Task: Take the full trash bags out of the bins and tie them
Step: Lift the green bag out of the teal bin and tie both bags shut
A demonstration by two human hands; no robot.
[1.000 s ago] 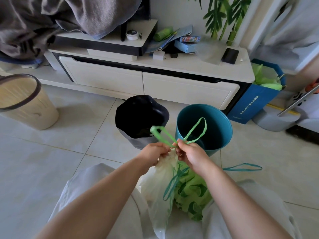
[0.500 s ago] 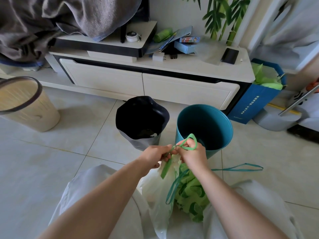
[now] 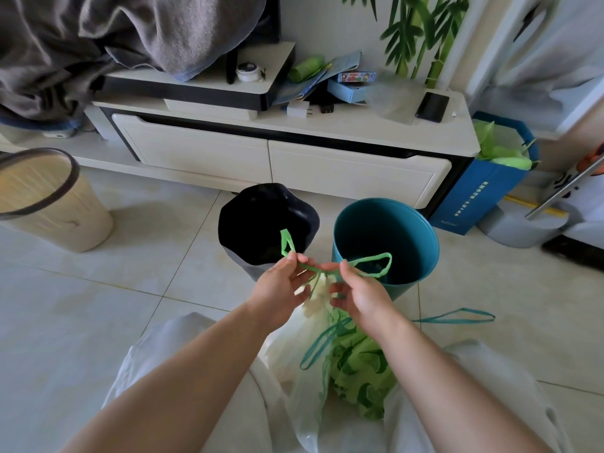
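Three bins stand on the floor: a beige bin (image 3: 49,204) at the left edge, a black-lined bin (image 3: 266,223) at centre and a teal bin (image 3: 385,237) right of it. Two trash bags lie at lower centre: a white bag (image 3: 304,380) and a green-patterned bag (image 3: 362,371). Two hands work at centre: left hand (image 3: 282,289), right hand (image 3: 362,294). Two green drawstring loops (image 3: 376,264) stick out of them. One blue paper bag (image 3: 483,188) stands at the right.

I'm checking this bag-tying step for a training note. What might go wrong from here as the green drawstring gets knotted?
1. The left hand and right hand pinch thin green drawstring loops; a hard pull might snap one or tear the white trash bag.
2. The teal drawstring of the green-patterned bag trails loose nearby and may get caught in the knot.
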